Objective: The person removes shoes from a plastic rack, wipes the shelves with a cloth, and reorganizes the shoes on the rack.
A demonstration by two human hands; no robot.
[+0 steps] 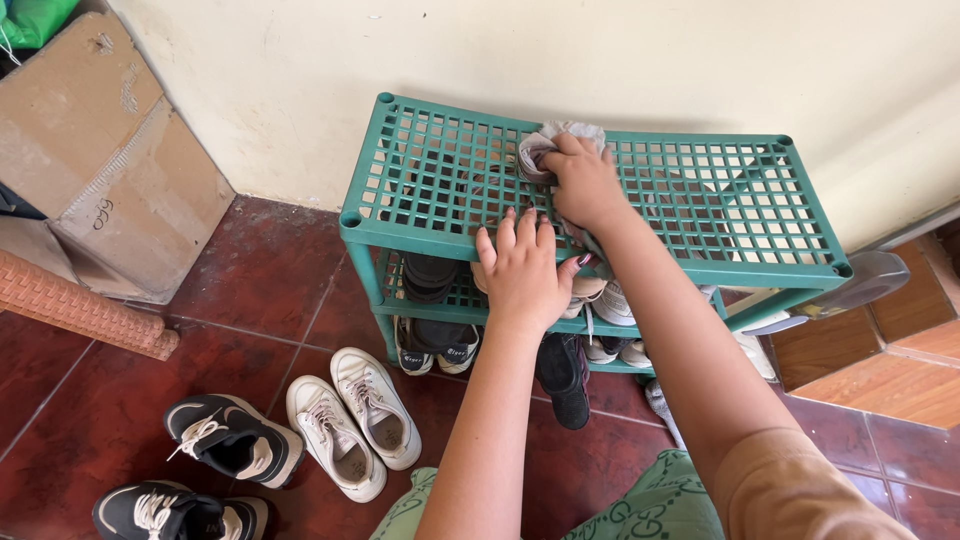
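A: Packages?
B: A tan cardboard box (pixel 100 150) is leaning against the cream wall (pixel 600 50) at upper left, with a small dark scrawl on its side. Something green (pixel 35 18) is sitting on top, cropped by the frame.

A: Edges, room?
B: The green plastic lattice shoe rack (pixel 760 210) is standing tight to the wall. Dark red tile floor (pixel 260 270) is lying open left of it.

A: Hands?
B: The right hand (pixel 585 180) is pressing a bunched grey cloth (pixel 545 143) onto the top shelf, fingers closed over it. The left hand (pixel 522 270) is resting flat on the front edge, fingers spread, gripping nothing.

A: Contents?
B: Lower shelves are holding shoes (pixel 440 320), probably dark sandals and pale sneakers; the lattice is hiding most. On the floor, white sneakers (pixel 352 420) are lying beside black sneakers (pixel 215 465).
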